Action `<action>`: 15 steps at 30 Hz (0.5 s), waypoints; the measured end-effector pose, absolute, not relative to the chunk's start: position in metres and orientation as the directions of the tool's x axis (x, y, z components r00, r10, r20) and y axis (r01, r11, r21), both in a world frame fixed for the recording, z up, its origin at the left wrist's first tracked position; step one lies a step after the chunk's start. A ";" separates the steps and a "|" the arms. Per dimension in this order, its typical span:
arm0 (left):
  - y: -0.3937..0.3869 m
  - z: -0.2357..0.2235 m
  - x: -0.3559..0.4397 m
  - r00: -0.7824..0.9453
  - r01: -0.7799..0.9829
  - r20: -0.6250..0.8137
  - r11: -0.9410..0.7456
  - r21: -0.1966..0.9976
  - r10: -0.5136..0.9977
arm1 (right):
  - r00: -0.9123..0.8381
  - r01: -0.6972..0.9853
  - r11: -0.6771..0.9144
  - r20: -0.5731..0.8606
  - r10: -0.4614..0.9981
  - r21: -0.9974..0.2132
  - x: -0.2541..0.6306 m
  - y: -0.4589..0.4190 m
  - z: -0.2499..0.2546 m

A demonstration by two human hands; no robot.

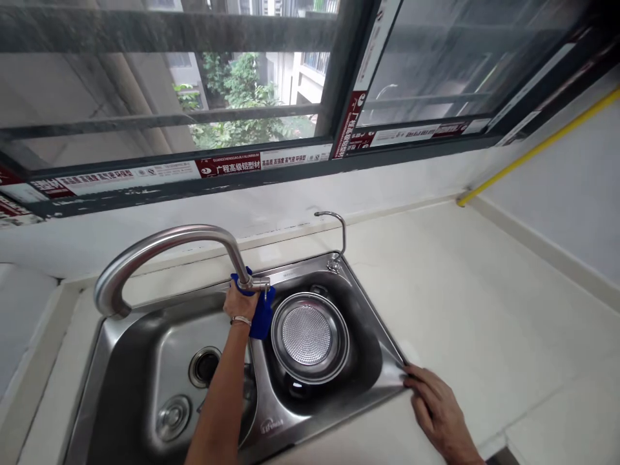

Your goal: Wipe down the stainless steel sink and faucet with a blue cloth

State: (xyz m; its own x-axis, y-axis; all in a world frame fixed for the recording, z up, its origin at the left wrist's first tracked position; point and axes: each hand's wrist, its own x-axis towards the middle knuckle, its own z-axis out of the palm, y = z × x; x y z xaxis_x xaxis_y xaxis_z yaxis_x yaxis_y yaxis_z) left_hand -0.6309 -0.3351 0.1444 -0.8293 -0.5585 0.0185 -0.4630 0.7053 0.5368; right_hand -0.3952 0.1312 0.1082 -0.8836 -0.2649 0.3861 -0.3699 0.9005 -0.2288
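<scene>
A blue cloth (262, 318) is clasped by the left hand (241, 302) and pressed against the steel faucet (184, 234), just below the grip's top, with part of the cloth left hanging to the right of the fingers. The side lever (261, 283) is seen just right of this grip, and the faucet's broad arch is curved away to its left. A bracelet (241, 320) is worn on the wrist just below. Right of the grip, a round steel pan (307, 336) with a dotted base is set in the right basin (364, 342); below and left of it, a drain (206, 367) and a round metal strainer (173, 417) are seen in the left basin (130, 374). The sink's near right corner is touched by the fingertips of the right hand (433, 407); whether the edge is pinched cannot be told. A thin tap (343, 236) is mounted beyond the pan.
</scene>
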 end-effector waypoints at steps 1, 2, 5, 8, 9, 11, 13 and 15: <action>-0.338 0.147 -0.630 -0.849 -0.449 0.007 0.727 0.519 -0.529 | -0.883 -0.369 0.900 0.389 -0.262 -0.231 -0.395 0.131 0.108; -0.342 0.150 -0.630 -0.868 -0.431 -0.004 0.750 0.502 -0.496 | -0.884 -0.367 0.900 0.390 -0.259 -0.233 -0.395 0.131 0.108; -0.356 0.154 -0.630 -0.917 -0.367 -0.035 0.808 0.462 -0.396 | -0.883 -0.369 0.897 0.391 -0.259 -0.241 -0.396 0.130 0.108; -0.368 0.156 -0.631 -0.943 -0.319 -0.062 0.837 0.444 -0.326 | -0.880 -0.375 0.895 0.397 -0.262 -0.242 -0.396 0.129 0.108; -0.371 0.156 -0.631 -0.948 -0.307 -0.068 0.841 0.445 -0.311 | -0.879 -0.376 0.895 0.398 -0.262 -0.241 -0.396 0.129 0.108; -0.377 0.156 -0.631 -0.956 -0.287 -0.075 0.843 0.454 -0.285 | -0.875 -0.375 0.897 0.407 -0.261 -0.232 -0.397 0.128 0.109; -0.381 0.156 -0.630 -0.963 -0.265 -0.077 0.840 0.473 -0.260 | -0.867 -0.380 0.898 0.423 -0.263 -0.221 -0.397 0.128 0.110; -0.385 0.156 -0.628 -0.968 -0.243 -0.076 0.832 0.498 -0.238 | -0.858 -0.388 0.897 0.438 -0.267 -0.213 -0.398 0.127 0.109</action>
State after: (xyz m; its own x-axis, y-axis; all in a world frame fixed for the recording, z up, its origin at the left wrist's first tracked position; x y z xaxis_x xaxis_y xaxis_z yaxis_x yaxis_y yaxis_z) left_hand -0.6283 -0.3851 0.1556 -0.9683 -0.2379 -0.0757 -0.2434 0.8322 0.4981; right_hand -0.3982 0.1269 0.1093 -0.8583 -0.2674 0.4378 -0.3881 0.8966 -0.2132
